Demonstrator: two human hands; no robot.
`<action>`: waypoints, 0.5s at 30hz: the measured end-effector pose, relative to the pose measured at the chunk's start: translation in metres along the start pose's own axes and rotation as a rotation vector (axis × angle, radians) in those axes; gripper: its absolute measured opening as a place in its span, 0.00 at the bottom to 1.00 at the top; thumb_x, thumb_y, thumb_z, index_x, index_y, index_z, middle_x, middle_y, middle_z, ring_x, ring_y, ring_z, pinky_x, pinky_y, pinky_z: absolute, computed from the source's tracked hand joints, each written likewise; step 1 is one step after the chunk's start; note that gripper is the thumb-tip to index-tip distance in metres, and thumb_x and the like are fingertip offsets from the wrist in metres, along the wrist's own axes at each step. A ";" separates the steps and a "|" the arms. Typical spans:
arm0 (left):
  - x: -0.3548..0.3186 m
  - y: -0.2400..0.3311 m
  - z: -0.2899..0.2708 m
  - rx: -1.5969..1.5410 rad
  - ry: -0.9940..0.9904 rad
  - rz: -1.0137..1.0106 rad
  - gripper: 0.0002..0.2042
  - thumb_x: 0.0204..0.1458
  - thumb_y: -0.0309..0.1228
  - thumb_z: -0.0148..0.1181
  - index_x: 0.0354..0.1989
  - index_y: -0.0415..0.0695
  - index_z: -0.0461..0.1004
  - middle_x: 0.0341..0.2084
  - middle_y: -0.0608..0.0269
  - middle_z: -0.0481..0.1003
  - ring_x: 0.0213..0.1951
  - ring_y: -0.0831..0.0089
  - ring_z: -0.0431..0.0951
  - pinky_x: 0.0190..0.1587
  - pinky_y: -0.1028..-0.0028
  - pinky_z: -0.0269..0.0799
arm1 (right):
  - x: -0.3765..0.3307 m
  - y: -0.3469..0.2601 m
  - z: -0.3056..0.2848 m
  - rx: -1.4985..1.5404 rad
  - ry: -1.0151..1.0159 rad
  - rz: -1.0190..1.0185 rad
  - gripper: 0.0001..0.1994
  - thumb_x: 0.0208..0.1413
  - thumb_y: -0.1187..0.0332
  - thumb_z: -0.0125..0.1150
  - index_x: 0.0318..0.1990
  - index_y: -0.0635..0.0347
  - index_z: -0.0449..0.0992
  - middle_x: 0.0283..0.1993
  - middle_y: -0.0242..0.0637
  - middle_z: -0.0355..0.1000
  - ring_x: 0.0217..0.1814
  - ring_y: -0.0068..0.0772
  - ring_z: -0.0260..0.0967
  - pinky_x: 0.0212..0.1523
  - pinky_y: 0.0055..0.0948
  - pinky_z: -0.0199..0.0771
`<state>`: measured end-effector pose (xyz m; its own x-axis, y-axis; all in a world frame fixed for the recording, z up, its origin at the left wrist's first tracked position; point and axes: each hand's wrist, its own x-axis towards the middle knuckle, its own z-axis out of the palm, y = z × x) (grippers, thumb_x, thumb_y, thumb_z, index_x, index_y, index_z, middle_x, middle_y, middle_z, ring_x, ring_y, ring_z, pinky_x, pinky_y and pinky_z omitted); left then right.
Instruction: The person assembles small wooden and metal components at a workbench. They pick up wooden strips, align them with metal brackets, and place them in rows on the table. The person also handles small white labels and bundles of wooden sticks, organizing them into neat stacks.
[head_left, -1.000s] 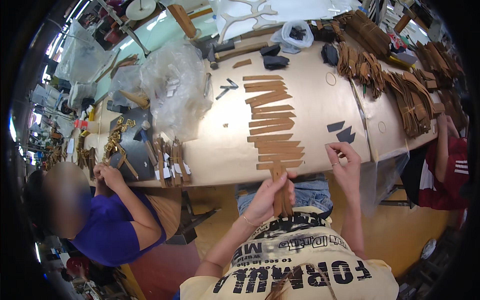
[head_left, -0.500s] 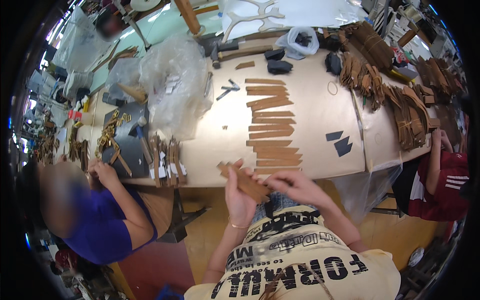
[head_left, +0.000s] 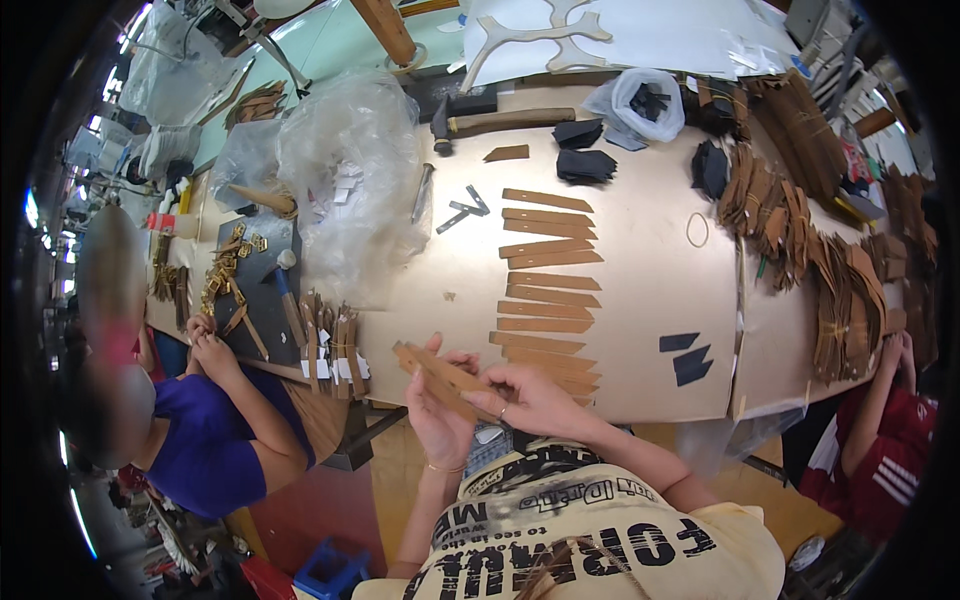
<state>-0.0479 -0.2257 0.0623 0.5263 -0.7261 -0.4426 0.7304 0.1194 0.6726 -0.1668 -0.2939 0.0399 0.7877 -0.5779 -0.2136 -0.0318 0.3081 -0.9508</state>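
A small stack of brown leather strips [head_left: 438, 376] lies slantwise in my left hand [head_left: 442, 428], whose fingers and thumb close around it. My right hand [head_left: 535, 398] grips the stack's lower right end, thumb on top; its other fingertips are partly hidden. Just beyond my hands, a column of brown leather strips [head_left: 553, 296] is spread across the table, each with one pointed end. The nearest strips in that column overlap and are partly covered by my right hand.
Black pieces [head_left: 691, 366] lie right of the column. Farther off are a hammer [head_left: 515, 122], dark metal pieces [head_left: 463, 210] and a white bag [head_left: 648, 105]. A clear plastic bag [head_left: 350, 215] sits left; bundled strips [head_left: 845, 310] fill the right. Co-workers sit at both sides.
My right hand has closed further over the stack's end. Both hands and the stack have shifted slightly left in the picture, and the whole view has tilted a little.
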 end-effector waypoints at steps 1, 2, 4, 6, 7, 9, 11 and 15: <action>0.003 -0.001 0.005 -0.062 -0.103 -0.032 0.19 0.67 0.36 0.39 0.63 0.41 0.59 0.38 0.61 0.70 0.42 0.71 0.71 0.51 0.67 0.69 | 0.002 -0.005 -0.006 0.010 0.049 -0.029 0.19 0.61 0.54 0.61 0.33 0.65 0.77 0.21 0.33 0.67 0.23 0.25 0.62 0.25 0.29 0.62; 0.009 -0.002 0.009 -0.037 -0.058 -0.060 0.19 0.67 0.36 0.39 0.63 0.41 0.59 0.39 0.61 0.70 0.42 0.71 0.71 0.52 0.67 0.69 | 0.002 -0.011 -0.015 -0.112 0.007 0.012 0.18 0.61 0.54 0.61 0.36 0.65 0.77 0.24 0.35 0.69 0.26 0.28 0.65 0.28 0.31 0.64; 0.021 -0.006 0.015 -0.032 0.009 -0.108 0.20 0.67 0.35 0.40 0.64 0.41 0.58 0.39 0.61 0.70 0.43 0.71 0.70 0.53 0.66 0.69 | 0.002 -0.022 -0.039 -0.365 -0.068 0.036 0.19 0.60 0.53 0.60 0.41 0.64 0.77 0.32 0.39 0.74 0.33 0.35 0.70 0.35 0.35 0.68; 0.031 -0.007 0.016 -0.114 -0.012 -0.016 0.20 0.67 0.34 0.40 0.64 0.42 0.58 0.39 0.61 0.69 0.42 0.71 0.70 0.52 0.66 0.69 | 0.006 -0.029 -0.048 -0.650 0.179 -0.174 0.20 0.60 0.53 0.60 0.48 0.62 0.75 0.44 0.43 0.73 0.46 0.42 0.69 0.45 0.40 0.67; 0.036 -0.005 0.014 -0.150 0.023 0.013 0.20 0.67 0.34 0.40 0.64 0.42 0.58 0.39 0.61 0.69 0.42 0.71 0.70 0.52 0.66 0.69 | 0.006 -0.031 -0.051 -0.777 0.303 -0.312 0.21 0.60 0.53 0.59 0.51 0.61 0.74 0.51 0.46 0.72 0.53 0.45 0.69 0.50 0.43 0.66; 0.042 0.000 0.010 -0.142 0.055 0.126 0.20 0.66 0.34 0.41 0.64 0.42 0.58 0.38 0.61 0.69 0.41 0.71 0.70 0.52 0.66 0.69 | 0.015 -0.033 -0.063 -1.069 0.423 -0.335 0.23 0.61 0.54 0.59 0.56 0.59 0.71 0.58 0.47 0.67 0.60 0.48 0.63 0.55 0.46 0.62; 0.041 0.012 0.002 -0.157 -0.010 0.236 0.20 0.68 0.35 0.41 0.65 0.41 0.58 0.42 0.59 0.70 0.45 0.69 0.72 0.55 0.66 0.70 | 0.029 -0.035 -0.070 -1.257 0.508 -0.369 0.23 0.61 0.55 0.58 0.58 0.59 0.71 0.60 0.47 0.65 0.63 0.48 0.61 0.58 0.47 0.60; 0.035 0.022 -0.006 0.036 0.159 0.217 0.23 0.69 0.38 0.43 0.67 0.38 0.56 0.57 0.51 0.68 0.60 0.62 0.69 0.62 0.64 0.68 | 0.042 -0.043 -0.069 -1.040 0.370 -0.260 0.20 0.61 0.57 0.58 0.54 0.60 0.75 0.54 0.44 0.71 0.58 0.41 0.67 0.58 0.42 0.63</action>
<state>-0.0103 -0.2445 0.0582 0.7330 -0.5699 -0.3714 0.5783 0.2346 0.7813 -0.1746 -0.3840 0.0559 0.6199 -0.7740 0.1287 -0.5257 -0.5315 -0.6642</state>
